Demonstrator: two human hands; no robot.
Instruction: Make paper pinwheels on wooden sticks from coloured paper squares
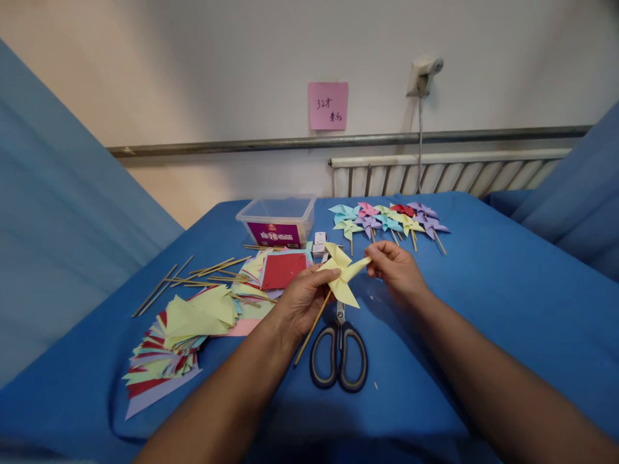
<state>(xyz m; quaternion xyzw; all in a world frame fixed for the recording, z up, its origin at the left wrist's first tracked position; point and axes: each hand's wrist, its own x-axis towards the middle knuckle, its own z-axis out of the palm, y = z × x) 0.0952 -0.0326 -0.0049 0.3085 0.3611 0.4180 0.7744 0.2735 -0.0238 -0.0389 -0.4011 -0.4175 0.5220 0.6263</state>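
Note:
My left hand (304, 298) is closed round a yellow paper pinwheel (341, 274) and its thin wooden stick (312, 328), which slants down toward me. My right hand (394, 264) pinches the tip of the pinwheel's right blade. Both hands hover just above the blue cloth (483, 290), over the handles-down black scissors (338, 351) lying below the pinwheel.
Several finished pinwheels (389, 221) in mixed colours lie in a row at the back. A clear plastic box (278, 219) stands behind a red paper square (282, 269). Loose wooden sticks (193, 274) and a pile of cut coloured paper (178, 335) lie at left. A radiator (449, 175) runs along the wall.

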